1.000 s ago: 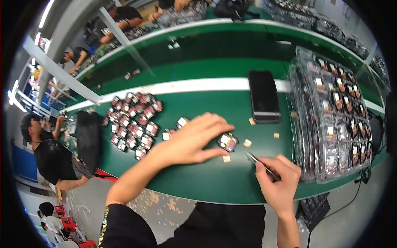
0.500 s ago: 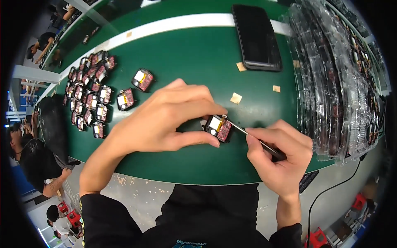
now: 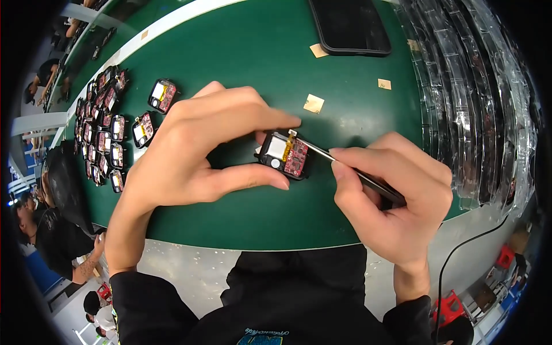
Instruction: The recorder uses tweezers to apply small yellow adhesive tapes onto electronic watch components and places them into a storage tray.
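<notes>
A small black-cased electronic module, with a red circuit board, a white block and yellow tape, sits on the green table in front of me. My left hand curls around its left side, thumb at the lower edge and index finger by the upper edge. In my right hand I grip tweezers, their dark handle slanting down to the right. The slim metal tip reaches the small connector at the module's top corner; whether it pinches anything cannot be made out.
Several similar modules cluster at the left, with two set apart nearer my left hand. A black phone lies at the back. Stacked clear plastic trays line the right side. Small tan squares lie on the tabletop.
The view has shifted, so the phone and module cluster appear higher and farther left. My left index finger has lifted slightly from the module's top corner. The tweezer tip stays at the connector.
</notes>
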